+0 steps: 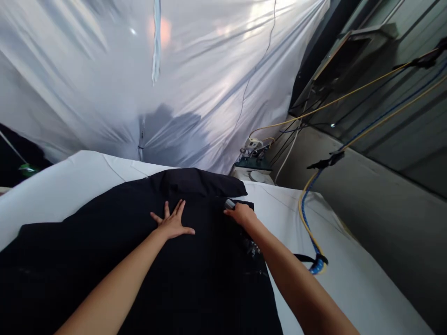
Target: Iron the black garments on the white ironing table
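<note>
A large black garment (87, 251) lies spread over the white-covered table, with a folded or gathered strip along its far edge. My left hand (171, 224) rests flat on the cloth with its fingers spread. To the right of it, my right hand (243, 214) is closed around the handle of a steam iron (229, 204), whose grey front end shows by my fingers. The iron's dark body blends into the black cloth, and my hand and forearm cover part of it. A blue and yellow hose (306, 209) runs toward it behind my right forearm.
Beyond the white table (87, 179) hangs a translucent plastic sheet (202, 79). A small device with wires (253, 145) stands at the table's far right corner. The hose and cables hang across the right side, beside a grey wall (366, 186).
</note>
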Motion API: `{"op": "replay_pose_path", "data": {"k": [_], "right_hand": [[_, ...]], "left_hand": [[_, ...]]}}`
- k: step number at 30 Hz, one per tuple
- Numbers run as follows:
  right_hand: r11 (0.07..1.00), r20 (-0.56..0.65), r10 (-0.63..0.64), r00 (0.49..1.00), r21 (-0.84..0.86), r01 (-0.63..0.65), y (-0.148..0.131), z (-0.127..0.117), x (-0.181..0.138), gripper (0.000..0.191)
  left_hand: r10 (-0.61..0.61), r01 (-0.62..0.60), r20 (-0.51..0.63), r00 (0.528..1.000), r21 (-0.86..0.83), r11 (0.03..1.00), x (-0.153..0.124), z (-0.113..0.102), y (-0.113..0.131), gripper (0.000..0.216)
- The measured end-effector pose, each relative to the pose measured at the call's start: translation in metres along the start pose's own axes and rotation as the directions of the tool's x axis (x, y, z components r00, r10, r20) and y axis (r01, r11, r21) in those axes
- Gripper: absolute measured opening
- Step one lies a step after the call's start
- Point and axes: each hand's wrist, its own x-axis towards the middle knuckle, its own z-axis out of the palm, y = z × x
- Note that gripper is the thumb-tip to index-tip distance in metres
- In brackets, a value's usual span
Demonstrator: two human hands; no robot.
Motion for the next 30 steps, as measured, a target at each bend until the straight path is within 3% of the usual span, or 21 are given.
{"op": "replay_pose_path", "data": {"k": [9, 15, 19, 22, 24, 27, 30], "right_hand": [[0.983, 0.009, 0.18, 0.984, -0.016, -0.18, 0.082, -0.006, 0.027, 0.06], [0.984, 0.013, 0.169, 0.985, 0.056, -0.17, 0.102, -0.002, 0.025, 0.059], [0.994, 0.054, 0.091, 0.994, 0.057, -0.094, 0.102, -0.014, 0.012, 0.055], [0.998, -0.011, -0.037, 0.999, 0.041, 0.037, 0.086, -0.022, -0.005, 0.052], [0.99, -0.041, -0.132, 0.99, 0.046, 0.134, 0.061, -0.022, -0.017, 0.051], [0.961, -0.006, -0.268, 0.963, 0.076, 0.268, 0.004, -0.012, -0.031, 0.049], [0.949, 0.059, -0.309, 0.949, 0.089, 0.303, -0.06, 0.004, -0.034, 0.051]], "left_hand": [[0.005, -0.004, -0.021, 1.0, 0.024, 1.0, -0.001, 0.002, -0.001, 0.115], [0.001, -0.001, -0.016, 1.0, 0.001, 1.0, -0.006, -0.008, 0.007, 0.111], [0.089, -0.093, -0.121, 0.989, -0.029, 0.995, -0.027, -0.027, -0.014, 0.075], [0.109, -0.096, -0.244, 0.964, 0.065, 0.993, -0.061, -0.04, -0.051, 0.044], [0.043, -0.015, -0.281, 0.959, 0.101, 0.995, -0.085, -0.042, -0.078, 0.043], [-0.141, 0.162, -0.284, 0.949, 0.05, 0.986, -0.109, -0.034, -0.107, 0.071], [-0.265, 0.27, -0.235, 0.935, -0.013, 0.963, -0.116, -0.021, -0.117, 0.092]]}}
